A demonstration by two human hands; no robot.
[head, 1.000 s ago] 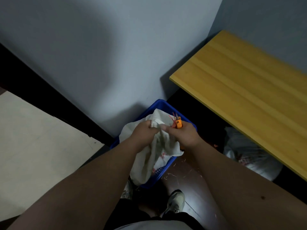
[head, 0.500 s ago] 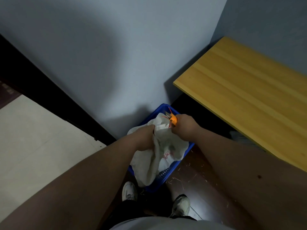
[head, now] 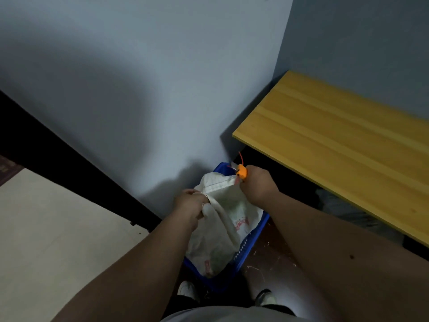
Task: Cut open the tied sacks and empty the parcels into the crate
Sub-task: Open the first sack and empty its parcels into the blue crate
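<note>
A white woven sack (head: 222,228) with red print hangs over a blue plastic crate (head: 246,249) on the floor by the wall. My left hand (head: 190,203) grips the left side of the sack's mouth. My right hand (head: 257,184) grips the right side of the mouth together with an orange-handled cutter (head: 241,171); red string sticks up beside it. The mouth is stretched between both hands. What lies inside the crate is hidden by the sack.
A yellow wooden tabletop (head: 343,145) stands to the right, with another pale sack (head: 348,212) in the dark space under it. A light board (head: 51,228) lies at the left. My shoes (head: 264,298) stand just before the crate. Thread scraps litter the floor.
My hands have drawn apart, spreading the sack's mouth. The right hand with the cutter has moved up and to the right, away from the left hand.
</note>
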